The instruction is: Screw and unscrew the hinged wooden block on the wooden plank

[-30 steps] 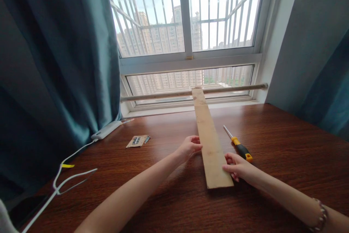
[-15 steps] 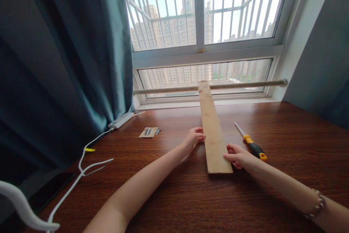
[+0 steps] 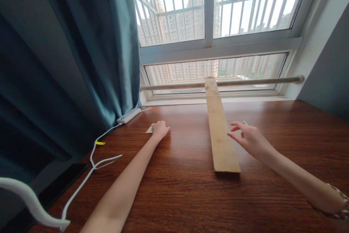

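A long wooden board (image 3: 222, 131) slopes from the tabletop up to a horizontal rail at the window, its far end resting there. My left hand (image 3: 161, 129) is over a small brown packet (image 3: 149, 129) on the table, left of the board. Its fingers are bent downward and mostly hidden, so what they hold, if anything, cannot be seen. Just right of the board, my right hand (image 3: 244, 135) hovers with thumb and fingers apart and nothing between them. The tip of a screwdriver (image 3: 245, 123) peeks out behind it; the rest is hidden.
On the brown table (image 3: 185, 196), a white power strip (image 3: 129, 116) lies by the blue curtain (image 3: 109, 44). White cables (image 3: 81, 182) run along the left side, near a dark flat object (image 3: 62, 184). The rail (image 3: 256, 81) crosses the window's lower part.
Both hands have let go of the board. My left hand has moved left to the packet, and my right hand has moved up and away, over the screwdriver. The view has shifted slightly.
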A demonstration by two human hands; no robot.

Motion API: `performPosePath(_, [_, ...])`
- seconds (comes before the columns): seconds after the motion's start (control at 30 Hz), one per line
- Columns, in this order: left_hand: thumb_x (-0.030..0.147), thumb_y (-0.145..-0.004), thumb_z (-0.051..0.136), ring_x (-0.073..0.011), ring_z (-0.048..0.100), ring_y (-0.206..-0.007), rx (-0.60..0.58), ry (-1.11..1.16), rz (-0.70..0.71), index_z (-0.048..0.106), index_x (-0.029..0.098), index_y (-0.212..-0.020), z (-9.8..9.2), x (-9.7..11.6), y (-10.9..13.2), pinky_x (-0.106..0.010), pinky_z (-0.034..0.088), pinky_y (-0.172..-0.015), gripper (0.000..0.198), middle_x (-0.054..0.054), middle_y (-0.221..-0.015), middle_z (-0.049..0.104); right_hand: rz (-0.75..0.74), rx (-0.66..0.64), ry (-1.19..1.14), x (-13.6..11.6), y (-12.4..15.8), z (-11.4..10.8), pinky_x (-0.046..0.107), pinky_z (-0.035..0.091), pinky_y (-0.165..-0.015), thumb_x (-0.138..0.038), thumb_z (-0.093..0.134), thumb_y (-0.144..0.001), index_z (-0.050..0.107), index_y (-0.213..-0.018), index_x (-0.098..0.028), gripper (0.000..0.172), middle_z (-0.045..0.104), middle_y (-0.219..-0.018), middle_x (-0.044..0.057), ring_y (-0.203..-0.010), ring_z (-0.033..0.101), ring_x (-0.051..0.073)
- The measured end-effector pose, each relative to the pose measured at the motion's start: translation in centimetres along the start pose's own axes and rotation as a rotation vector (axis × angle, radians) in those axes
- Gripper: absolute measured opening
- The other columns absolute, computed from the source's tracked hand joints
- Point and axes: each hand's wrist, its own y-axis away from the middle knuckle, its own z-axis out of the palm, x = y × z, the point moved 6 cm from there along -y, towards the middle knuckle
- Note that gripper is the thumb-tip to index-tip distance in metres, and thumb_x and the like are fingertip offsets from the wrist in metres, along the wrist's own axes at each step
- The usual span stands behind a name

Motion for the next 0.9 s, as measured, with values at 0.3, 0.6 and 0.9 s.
performPosePath(0.3, [0.036,-0.08,0.048,-0.0287,0.061,-0.093,0.021,-0.056,-0.032,0.068,0.012,-0.09,0.9,-0.7,0.1,-0.034,0.045,-0.075,0.033,-0.018,-0.101,0.065,-0.165,-0.037,-0.242,-8.4,-2.4,2.3,0.025,0.04,-0.055,-0.036,0.054,-0.082,0.062,-0.091,-0.018,0.022,0.069,-0.082,0.003,-0.054,0.055,0.012])
performPosePath(0.6, [0.031,-0.066,0.06,-0.0277,0.063,-0.087,-0.135,-0.02,-0.006,0.069,0.012,-0.078,0.3,-0.1,-0.1,-0.028,0.044,-0.069,0.024,-0.016,-0.084,0.069,-0.156,-0.205,-0.206,-5.9,-1.2,6.4,0.027,0.041,-0.06,-0.036,0.054,-0.083,0.062,-0.09,-0.018,0.021,0.069,-0.078,0.004,-0.066,0.06,0.016])
performPosePath(0.9, [0.016,-0.056,0.062,-0.0182,0.059,-0.055,-0.382,0.337,-0.043,0.057,0.015,-0.042,0.7,1.3,1.3,-0.023,0.042,-0.051,0.016,-0.003,-0.041,0.055,-0.112,-0.224,-0.283,-5.6,-1.2,6.3,0.024,0.04,-0.052,-0.036,0.052,-0.082,0.062,-0.087,-0.016,0.022,0.066,-0.07,0.004,-0.056,0.056,0.013])
